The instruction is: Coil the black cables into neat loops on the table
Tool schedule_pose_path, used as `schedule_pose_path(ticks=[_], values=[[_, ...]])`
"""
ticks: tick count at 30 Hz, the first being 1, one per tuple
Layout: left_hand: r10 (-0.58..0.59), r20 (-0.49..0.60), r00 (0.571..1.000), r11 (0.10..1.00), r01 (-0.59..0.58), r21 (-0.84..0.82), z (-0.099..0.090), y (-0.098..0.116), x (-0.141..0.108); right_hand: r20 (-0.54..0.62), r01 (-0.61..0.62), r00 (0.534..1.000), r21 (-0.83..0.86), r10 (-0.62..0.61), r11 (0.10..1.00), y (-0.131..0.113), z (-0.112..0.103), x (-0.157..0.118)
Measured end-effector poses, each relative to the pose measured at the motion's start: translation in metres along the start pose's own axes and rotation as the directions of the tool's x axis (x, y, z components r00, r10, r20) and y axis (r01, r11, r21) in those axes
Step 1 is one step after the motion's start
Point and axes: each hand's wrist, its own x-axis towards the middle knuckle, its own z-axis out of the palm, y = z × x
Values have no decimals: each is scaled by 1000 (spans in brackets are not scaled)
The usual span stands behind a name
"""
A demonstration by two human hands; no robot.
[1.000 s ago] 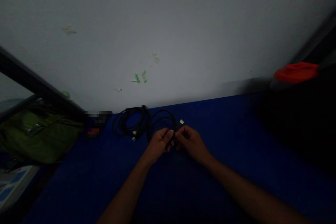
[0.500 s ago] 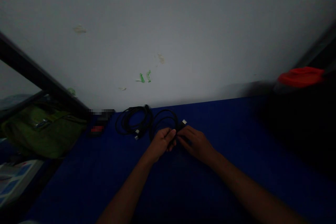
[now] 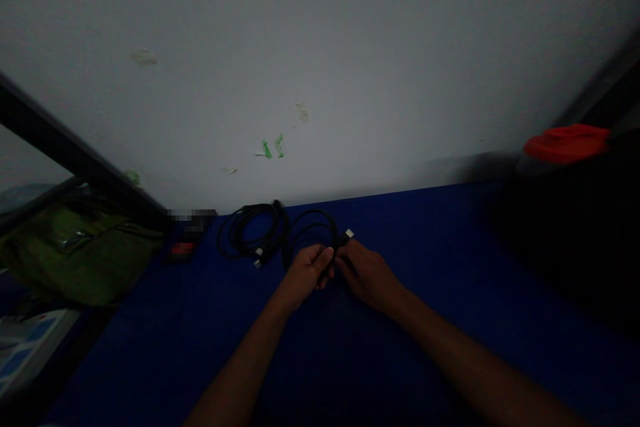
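In dim light, a looped black cable [image 3: 320,213] rises above my left hand [image 3: 310,268], whose thumb and fingers are closed on it. My right hand [image 3: 367,273] is pinched at the same cable, close beside the left fingertips. A plug with a pale metal tip [image 3: 349,233] sticks out just above my right fingers. To the left, a second coiled black cable [image 3: 250,230] lies on the blue surface [image 3: 410,233], its two pale-tipped plugs [image 3: 259,257] near the loop's lower edge.
A pale wall [image 3: 380,80] stands behind the blue surface. Small dark and red items [image 3: 183,250] lie at its left edge, beside a green bag [image 3: 100,260]. At the right are a dark bulk [image 3: 570,240] and an orange-red object [image 3: 567,143].
The view has shifted slightly. My right fingers have drawn a little closer to the cable and my left hand; both hands otherwise keep nearly the same pose.
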Motion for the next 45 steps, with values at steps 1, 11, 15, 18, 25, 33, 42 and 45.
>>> schedule_pose_path(ticks=[1, 11, 15, 18, 25, 33, 42, 45], values=[[0, -8, 1000, 1000, 0, 10, 1, 0, 0, 4, -27, 1000, -17, 28, 999, -1, 1, 0], [7, -39, 999, 993, -2, 118, 1, -5, 3, 55, -362, 932, 221, 359, 906, -11, -1, 3], [5, -12, 1000, 992, -4, 122, 3, -6, 2, 296, -600, 790, 555, 537, 576, -11, -1, 6], [3, 10, 1000, 995, -4, 98, 4, -6, 1, 496, -663, 679, 731, 542, 161, -10, -2, 6], [7, 99, 995, 1000, -8, 12, 4, -4, -2, 726, -655, 568, 684, 387, -321, -5, -6, 5], [149, -26, 988, 942, -134, 308, 3, 11, -15, 701, -621, 641, 713, 313, -326, -10, -13, 5], [199, -412, 889, 607, 218, 764, -47, 16, -3, 594, -634, 662, 769, 457, -82, -6, -1, 3], [130, -502, 855, 526, 370, 766, -64, 12, 2, 583, -658, 659, 753, 475, -13, -4, 3, 3]])
